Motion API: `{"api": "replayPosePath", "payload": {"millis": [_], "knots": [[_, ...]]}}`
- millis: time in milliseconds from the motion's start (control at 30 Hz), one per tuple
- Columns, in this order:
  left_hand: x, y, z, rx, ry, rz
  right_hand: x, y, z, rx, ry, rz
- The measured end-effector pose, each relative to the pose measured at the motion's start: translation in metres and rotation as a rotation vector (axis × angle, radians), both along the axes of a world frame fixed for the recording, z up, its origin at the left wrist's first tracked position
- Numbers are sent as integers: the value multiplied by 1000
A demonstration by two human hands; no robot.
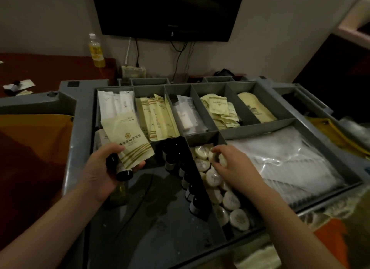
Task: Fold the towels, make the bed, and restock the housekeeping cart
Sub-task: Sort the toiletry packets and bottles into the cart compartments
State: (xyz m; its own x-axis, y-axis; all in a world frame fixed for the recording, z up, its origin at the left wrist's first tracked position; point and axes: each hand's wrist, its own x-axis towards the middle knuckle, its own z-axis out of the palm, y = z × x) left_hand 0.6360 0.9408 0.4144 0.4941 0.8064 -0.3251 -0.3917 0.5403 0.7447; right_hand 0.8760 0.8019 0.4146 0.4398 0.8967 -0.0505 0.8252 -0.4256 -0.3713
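The grey cart point(60, 100) takes up most of the room in front of the person, its top tray split into compartments. A dark TV point(168, 10) hangs on the wall behind it. To the left a brown tabletop point(50, 68) carries a yellow drink bottle point(97, 50). The tray's big right compartment holds a plastic-wrapped stack point(290, 162).

Both bare forearms reach in from the near edge. The left hand point(104, 166) is over the tray's front left bay with the palm turned inward. Its fingers are curled round a dark bottle point(122, 168) and a cream sachet point(130, 142), and the thumb lies on the sachet's face. The right hand point(234, 164) is palm down in the narrow middle compartment, fingers narrowed to pinch one round soap point(215, 157) at the far end of the row of soaps point(230, 200). Just left of that row, behind a divider, stand more dark bottles point(190, 180). The back compartments hold cream and white packets.
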Motion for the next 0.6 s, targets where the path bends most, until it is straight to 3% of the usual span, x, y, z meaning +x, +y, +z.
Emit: {"api": "replayPosePath", "payload": {"millis": [133, 333, 600], "knots": [[2, -4, 0, 8, 42, -9, -3, -7, -4, -137, -59, 99], [3, -4, 0, -1, 67, -6, -5, 2, -8, 14, -33, 54], [3, -6, 2, -24, 54, -78, -35, 25, 18, 491, 59, -25]]}}
